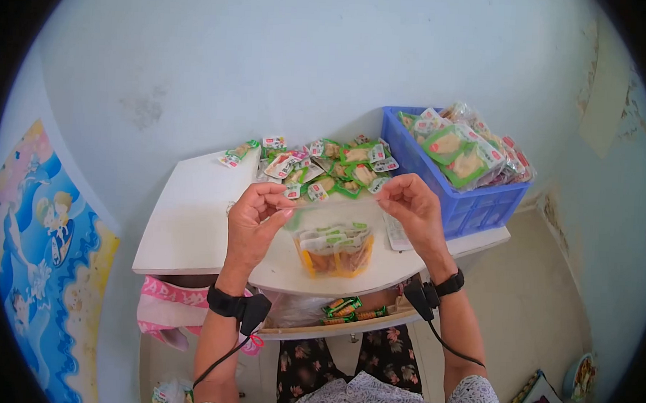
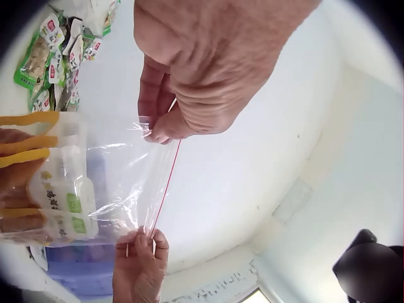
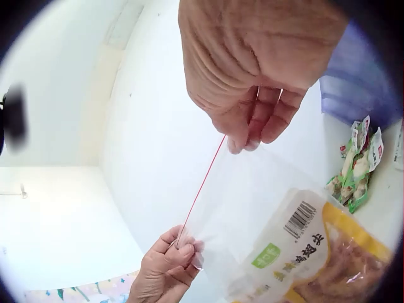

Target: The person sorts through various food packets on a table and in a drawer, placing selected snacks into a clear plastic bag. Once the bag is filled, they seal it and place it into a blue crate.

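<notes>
A clear zip bag (image 1: 333, 245) with a red line along its top edge hangs between both hands. Inside stand several yellow-edged packets (image 2: 47, 189) with white labels; one label (image 3: 303, 233) shows a barcode and green mark. My left hand (image 1: 253, 224) pinches one top corner between thumb and fingers, and my right hand (image 1: 418, 213) pinches the opposite corner. The top edge is stretched straight between them. Whether the seal is closed cannot be told.
Green and white snack packets (image 1: 354, 156) lie piled at the table's back. A blue crate (image 1: 481, 208) full of packets stands at the right. Below the white tabletop (image 1: 185, 224), an open drawer (image 1: 288, 333) holds green-orange packets; pink cloth (image 1: 163, 302) hangs at the left.
</notes>
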Demonstrator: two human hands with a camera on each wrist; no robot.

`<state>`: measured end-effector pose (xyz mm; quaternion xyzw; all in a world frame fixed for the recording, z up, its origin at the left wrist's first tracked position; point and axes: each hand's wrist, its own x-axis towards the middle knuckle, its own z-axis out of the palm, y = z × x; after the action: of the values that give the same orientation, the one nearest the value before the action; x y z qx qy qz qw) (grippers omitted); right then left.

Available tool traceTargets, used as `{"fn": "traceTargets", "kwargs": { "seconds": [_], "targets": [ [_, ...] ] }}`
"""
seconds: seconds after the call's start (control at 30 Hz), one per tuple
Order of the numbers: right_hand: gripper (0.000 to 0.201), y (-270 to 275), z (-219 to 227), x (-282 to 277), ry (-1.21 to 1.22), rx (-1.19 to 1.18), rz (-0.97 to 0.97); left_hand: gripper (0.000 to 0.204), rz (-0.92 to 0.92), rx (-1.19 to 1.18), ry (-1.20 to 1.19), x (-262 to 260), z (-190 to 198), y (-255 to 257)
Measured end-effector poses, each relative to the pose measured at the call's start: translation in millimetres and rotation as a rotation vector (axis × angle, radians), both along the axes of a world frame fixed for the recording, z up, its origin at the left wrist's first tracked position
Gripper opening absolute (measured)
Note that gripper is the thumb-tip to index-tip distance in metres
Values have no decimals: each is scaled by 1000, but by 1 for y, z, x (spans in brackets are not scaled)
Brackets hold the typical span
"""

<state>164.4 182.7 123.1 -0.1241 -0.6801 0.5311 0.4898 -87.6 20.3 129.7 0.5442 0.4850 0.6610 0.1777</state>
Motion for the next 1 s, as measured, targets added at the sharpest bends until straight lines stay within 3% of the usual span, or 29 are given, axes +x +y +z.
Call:
{"fn": "traceTargets", "kwargs": {
  "seconds": [0.1, 0.2, 0.43, 0.53, 0.63, 0.83, 0.93, 1.0],
  "targets": [
    [34, -10, 11, -4, -114, 182, -68, 41, -18, -11, -10, 4, 2, -2],
    [33, -26, 36, -5, -398, 232, -21, 45, -29, -9, -1, 9, 5, -1],
    [13, -14, 25, -11, -348, 226, -70, 45, 1, -10, 21, 2, 7, -8],
    [12, -20, 25, -12, -291, 242, -96, 44, 178, 56, 500, 17, 35, -15],
    [10, -26, 31, -14, -325, 272, -114, 42, 202, 111, 951, 43, 59, -8],
    [10, -28, 29, -13, -272, 264, -120, 22, 232, 22, 1129, 64, 54, 33],
    [10, -27, 26, -8, -262, 279, -165, 11, 213, -128, 1064, 64, 61, 31],
    [9, -29, 32, -3, -311, 302, -195, 10, 233, -107, 1032, 53, 61, 25]
  ]
}}
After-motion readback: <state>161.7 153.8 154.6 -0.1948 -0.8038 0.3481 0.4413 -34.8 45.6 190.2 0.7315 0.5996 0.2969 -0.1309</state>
